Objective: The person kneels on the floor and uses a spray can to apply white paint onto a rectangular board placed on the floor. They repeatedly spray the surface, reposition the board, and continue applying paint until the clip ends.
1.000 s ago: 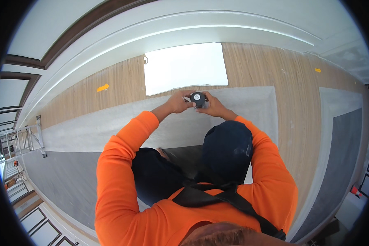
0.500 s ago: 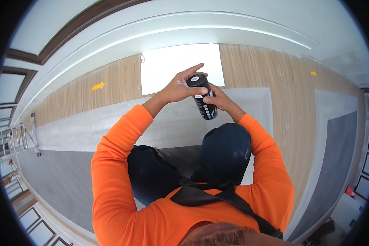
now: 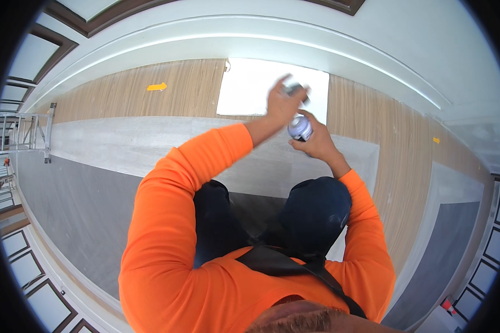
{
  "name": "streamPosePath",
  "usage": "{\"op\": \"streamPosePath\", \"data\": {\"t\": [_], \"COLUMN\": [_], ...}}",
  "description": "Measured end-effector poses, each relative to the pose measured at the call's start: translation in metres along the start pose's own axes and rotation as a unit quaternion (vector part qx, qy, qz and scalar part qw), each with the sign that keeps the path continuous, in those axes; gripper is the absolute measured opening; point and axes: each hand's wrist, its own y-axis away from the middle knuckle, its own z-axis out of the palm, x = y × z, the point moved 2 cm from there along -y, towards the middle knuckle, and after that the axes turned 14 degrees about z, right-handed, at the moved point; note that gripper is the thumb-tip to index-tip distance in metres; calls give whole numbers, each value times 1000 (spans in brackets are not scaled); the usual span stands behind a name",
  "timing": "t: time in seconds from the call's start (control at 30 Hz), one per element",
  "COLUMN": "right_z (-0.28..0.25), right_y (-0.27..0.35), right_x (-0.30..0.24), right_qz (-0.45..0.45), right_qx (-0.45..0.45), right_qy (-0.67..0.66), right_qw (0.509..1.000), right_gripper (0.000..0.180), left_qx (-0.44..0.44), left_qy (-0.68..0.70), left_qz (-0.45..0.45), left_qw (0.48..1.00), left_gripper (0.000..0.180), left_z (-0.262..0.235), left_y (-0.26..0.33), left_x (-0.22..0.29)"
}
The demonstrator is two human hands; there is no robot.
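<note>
My right hand (image 3: 320,143) is wrapped around a spray can (image 3: 300,129), whose pale domed top faces up. Just above it, my left hand (image 3: 283,105) is smeared by motion and grips a dark cap (image 3: 298,92), clear of the can. Both hands are near the lower right part of a white sheet (image 3: 249,89), which lies on the wood-look floor against the wall. My bent knees in dark trousers are below the hands.
Yellow arrow markers are stuck on the wood-look floor, one at left (image 3: 156,87) and one at right (image 3: 436,140). A metal scaffold frame (image 3: 25,133) stands at far left. Grey flooring (image 3: 83,205) runs beside me, and a white wall (image 3: 194,44) rises ahead.
The black cap has come off the can and moved away up and right in my left hand. My right hand keeps the can, now with its top uncovered. The view has shifted slightly.
</note>
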Motion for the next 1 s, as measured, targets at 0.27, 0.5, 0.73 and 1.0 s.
{"op": "streamPosePath", "data": {"t": [0.27, 0.5, 0.73, 1.0], "right_z": [-35, -62, -79, -75], "right_y": [-5, 14, 23, 36], "right_x": [71, 51, 58, 62], "right_qz": [81, -13, 6, -1], "right_qx": [214, 250, 349, 252], "right_qy": [-289, -156, -101, -83], "right_qw": [930, 956, 931, 964], "right_gripper": [70, 69, 72, 82], "left_qx": [102, -295, -355, -340], "left_qy": [-268, -543, -605, -625], "left_qz": [-67, -23, -14, -35], "left_qw": [956, 786, 713, 702], "left_gripper": [70, 76, 78, 80], "left_z": [-152, -206, -260, -269], "left_y": [-62, 5, 69, 88], "left_x": [-30, -64, -85, -100]}}
